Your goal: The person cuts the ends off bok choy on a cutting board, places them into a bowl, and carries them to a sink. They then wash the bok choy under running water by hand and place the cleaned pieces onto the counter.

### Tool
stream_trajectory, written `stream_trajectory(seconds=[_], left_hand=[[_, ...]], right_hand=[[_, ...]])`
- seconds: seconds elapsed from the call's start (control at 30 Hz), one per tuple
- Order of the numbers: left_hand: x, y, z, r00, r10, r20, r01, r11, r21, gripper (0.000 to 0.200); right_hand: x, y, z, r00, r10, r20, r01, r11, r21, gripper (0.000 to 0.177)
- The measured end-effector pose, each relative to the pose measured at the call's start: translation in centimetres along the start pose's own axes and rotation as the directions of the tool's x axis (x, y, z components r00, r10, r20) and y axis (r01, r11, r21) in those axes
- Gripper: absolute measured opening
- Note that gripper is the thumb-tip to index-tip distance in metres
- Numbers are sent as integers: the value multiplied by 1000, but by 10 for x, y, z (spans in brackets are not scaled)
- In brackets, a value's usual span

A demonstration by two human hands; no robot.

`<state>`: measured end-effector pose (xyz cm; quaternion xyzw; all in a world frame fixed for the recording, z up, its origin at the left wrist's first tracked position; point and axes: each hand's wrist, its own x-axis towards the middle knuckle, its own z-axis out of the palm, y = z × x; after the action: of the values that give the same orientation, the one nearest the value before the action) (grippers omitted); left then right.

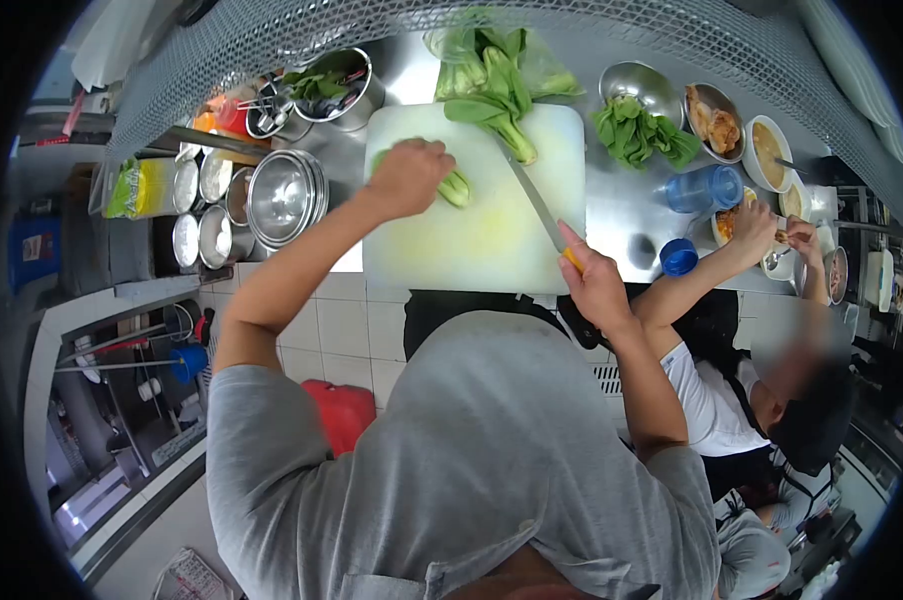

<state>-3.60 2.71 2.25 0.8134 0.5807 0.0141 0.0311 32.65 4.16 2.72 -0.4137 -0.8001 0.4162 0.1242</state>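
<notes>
On the white cutting board [472,260], my left hand [412,178] is closed over a head of bok choy [456,188]. The pale base pokes out to the right of my fingers, and most of the rest is hidden under the hand. My right hand [598,288] grips the orange-yellow handle of a knife [534,195]. Its long blade slants up and left across the board, the tip beside the base of another bok choy [507,90] that lies at the board's far edge. More bok choy in a clear plastic bag [552,82] sits behind it.
Right of the board are loose greens [640,138] by a metal bowl [644,84], a blue bottle [702,188] and a blue cap [679,257]. A co-worker's hands [757,235] work over bowls there. Stacked metal bowls [284,198] and a utensil pot [357,100] stand left.
</notes>
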Motion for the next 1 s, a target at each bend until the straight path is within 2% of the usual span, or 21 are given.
stream_trajectory(seconds=[0.1,0.2,0.3,0.4,0.6,0.9,1.0], left_hand=[[-18,8,18,994,-104,39,110,962,-251,23],[-21,17,-29,966,-257,-28,249,954,-166,27],[-22,14,-14,961,-264,-83,227,923,-312,35],[-21,12,12,965,-263,13,254,916,-309,41],[-21,7,32,953,-302,22,284,864,-416,42],[-12,0,30,950,-298,92,309,855,-416,41],[-9,3,21,937,-310,159,348,857,-380,46]], right_hand=[[-8,-11,-6,998,16,55,-16,1000,2,56],[-21,-16,-9,996,-6,93,8,1000,-27,57],[-33,-18,-7,994,-77,76,79,996,-29,58],[-41,-26,-12,988,-63,142,79,991,-108,59],[-44,-40,-16,981,-49,188,95,965,-245,61],[-37,-37,-12,973,-118,198,180,926,-333,64],[-35,-36,-12,971,-126,205,195,911,-363,64]])
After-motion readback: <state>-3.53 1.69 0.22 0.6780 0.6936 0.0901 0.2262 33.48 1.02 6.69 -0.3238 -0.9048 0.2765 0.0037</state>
